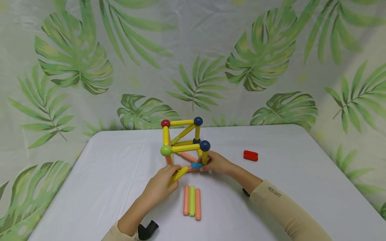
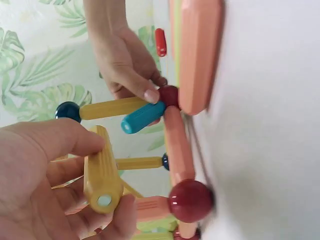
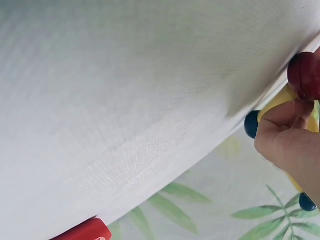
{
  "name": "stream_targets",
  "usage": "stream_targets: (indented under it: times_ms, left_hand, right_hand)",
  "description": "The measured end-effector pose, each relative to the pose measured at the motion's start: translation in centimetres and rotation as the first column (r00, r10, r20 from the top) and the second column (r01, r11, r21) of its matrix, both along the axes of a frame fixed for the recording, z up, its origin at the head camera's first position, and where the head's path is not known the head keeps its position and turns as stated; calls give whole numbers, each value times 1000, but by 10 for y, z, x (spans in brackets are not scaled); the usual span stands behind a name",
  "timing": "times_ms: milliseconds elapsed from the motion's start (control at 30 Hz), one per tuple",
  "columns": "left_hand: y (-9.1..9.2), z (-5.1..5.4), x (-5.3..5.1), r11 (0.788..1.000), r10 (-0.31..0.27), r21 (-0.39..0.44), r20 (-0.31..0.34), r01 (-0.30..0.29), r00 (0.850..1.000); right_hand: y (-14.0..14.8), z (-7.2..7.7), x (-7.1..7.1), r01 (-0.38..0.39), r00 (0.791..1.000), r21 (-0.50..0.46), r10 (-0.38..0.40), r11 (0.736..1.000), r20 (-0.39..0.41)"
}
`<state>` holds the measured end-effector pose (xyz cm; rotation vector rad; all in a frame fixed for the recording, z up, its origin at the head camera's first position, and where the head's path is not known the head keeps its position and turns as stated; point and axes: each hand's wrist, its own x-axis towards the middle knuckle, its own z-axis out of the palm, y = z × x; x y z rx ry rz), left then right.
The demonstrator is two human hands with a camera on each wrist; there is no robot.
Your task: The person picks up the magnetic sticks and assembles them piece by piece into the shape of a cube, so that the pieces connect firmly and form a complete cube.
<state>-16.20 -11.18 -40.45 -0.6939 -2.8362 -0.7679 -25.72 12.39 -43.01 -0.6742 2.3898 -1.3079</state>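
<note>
My left hand (image 1: pixel 163 182) holds a yellow magnetic stick (image 1: pixel 178 175) between thumb and fingers, in front of a frame built of sticks and balls. At the frame's near right bottom corner, my right hand (image 1: pixel 217 162) grips a dark red ball (image 2: pixel 169 96); its thumb lies where a blue stick (image 2: pixel 143 117) meets that ball. The blue stick points out toward the left hand. Yellow sticks (image 1: pixel 186 147) form the frame's upper edges, with a green ball (image 1: pixel 166 150), a red ball (image 1: pixel 165 124) and dark blue balls (image 1: pixel 205 145) at the corners. Peach sticks (image 2: pixel 179 142) run along its base.
Two peach sticks (image 1: pixel 186 200) with a lime green stick (image 1: pixel 192 201) between them lie on the white table (image 1: pixel 241 211) before the frame. Red sticks (image 1: pixel 251 156) lie together to the right. A leaf-patterned cloth (image 1: pixel 208 40) hangs behind the table.
</note>
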Motion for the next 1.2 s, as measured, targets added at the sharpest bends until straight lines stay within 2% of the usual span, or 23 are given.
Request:
stream_targets:
  times_ms: [100,167,367,500,633,733,833,967,1033,1067,1133,1200]
  left_hand:
    - [6,7,-6,998,5,-60,-118,-13,993]
    - [9,10,-10,995,2,-96,-154,-17,988]
    - [16,10,-17,988,-12,-154,-188,-17,982]
    - [16,10,-17,989,-22,-146,-161,-1,987]
    - [14,8,-12,999,-33,-39,-102,29,994]
    - [15,4,-9,994,-17,105,-116,30,993]
    - [17,0,-10,968,19,249,-179,26,984]
    - [21,-4,-14,907,49,418,-237,56,970]
    - [22,-6,-15,884,63,463,-241,58,969]
    - [22,-7,-16,882,73,469,-241,50,968]
    - [23,-9,-16,884,92,468,-227,26,970]
    - [23,-10,-16,898,105,441,-226,5,968]
  right_hand:
    - [1,2,0,-8,1000,-9,8,1000,-14]
    - [1,2,0,-11,1000,-18,10,1000,-24]
    - [1,1,0,9,1000,-20,-9,1000,-13]
    - [1,1,0,21,1000,-21,-21,1000,2]
    - [1,1,0,20,1000,-24,-20,999,-2]
    - [1,1,0,22,1000,-28,-22,999,0]
    - [2,0,0,15,1000,-41,-14,999,11]
    - [3,-1,0,12,1000,-53,-11,999,19]
    - [3,-2,-1,13,1000,-54,-12,998,17]
    - [3,-2,-1,11,1000,-55,-11,998,16]
    - [3,-2,0,9,1000,-56,-8,998,14]
    - [3,-1,0,10,1000,-57,-8,998,20]
